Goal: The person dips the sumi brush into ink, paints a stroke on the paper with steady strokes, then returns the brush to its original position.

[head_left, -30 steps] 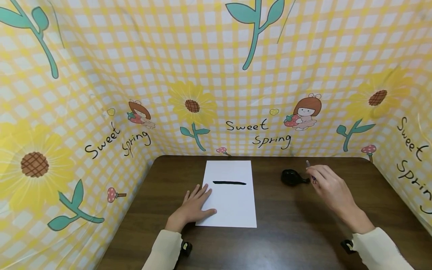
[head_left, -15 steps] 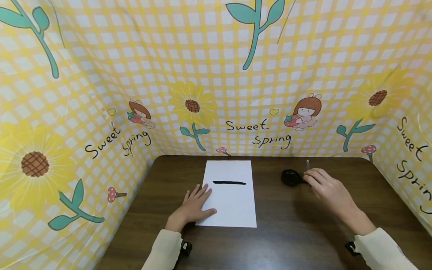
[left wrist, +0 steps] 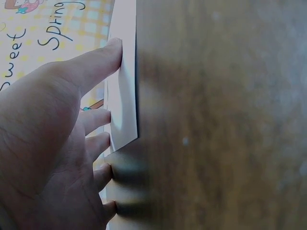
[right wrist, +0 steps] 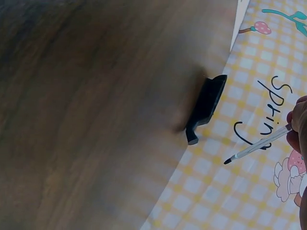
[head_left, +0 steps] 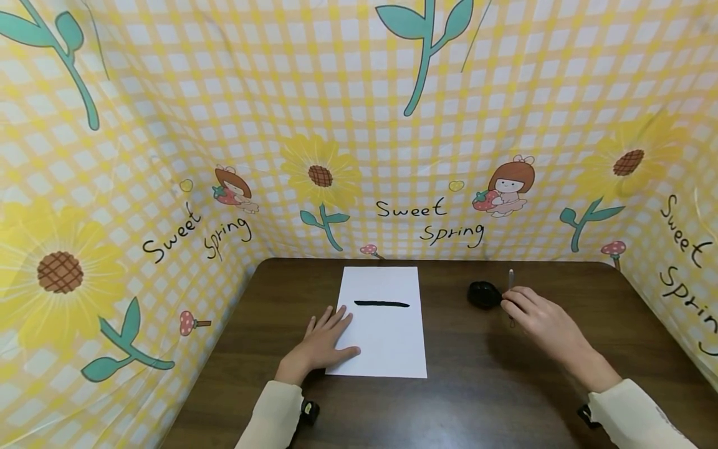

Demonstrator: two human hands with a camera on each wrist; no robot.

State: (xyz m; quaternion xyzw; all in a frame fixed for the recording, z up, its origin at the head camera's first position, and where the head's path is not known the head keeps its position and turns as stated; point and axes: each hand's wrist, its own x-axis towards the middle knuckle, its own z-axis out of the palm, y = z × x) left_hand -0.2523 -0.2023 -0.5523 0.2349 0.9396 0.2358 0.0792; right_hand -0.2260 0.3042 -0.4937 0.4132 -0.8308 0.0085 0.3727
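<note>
A sheet of white paper [head_left: 387, 343] lies on the table and bears one thick black horizontal stroke [head_left: 381, 304]. My left hand [head_left: 322, 343] rests on its left side with spread, straight fingers, the thumb lower on the sheet. To the right of the paper is a small black spoon-shaped dish [head_left: 483, 295] with a short handle. Beside that handle, my right hand [head_left: 541, 321] pinches a thin paintbrush [right wrist: 259, 144] with a pale shaft and dark tip. In the right wrist view the brush tip appears apart from the dish; the fingers are partly cut off there.
The dark wooden table [head_left: 465, 399] has rounded far corners. A yellow-and-white checked cloth [head_left: 364, 93] with sunflowers and lettering hangs behind it and along both sides.
My right hand has shifted slightly left and down beside the dish's handle, and the brush stands more upright in it. My left hand and the paper stay in place.
</note>
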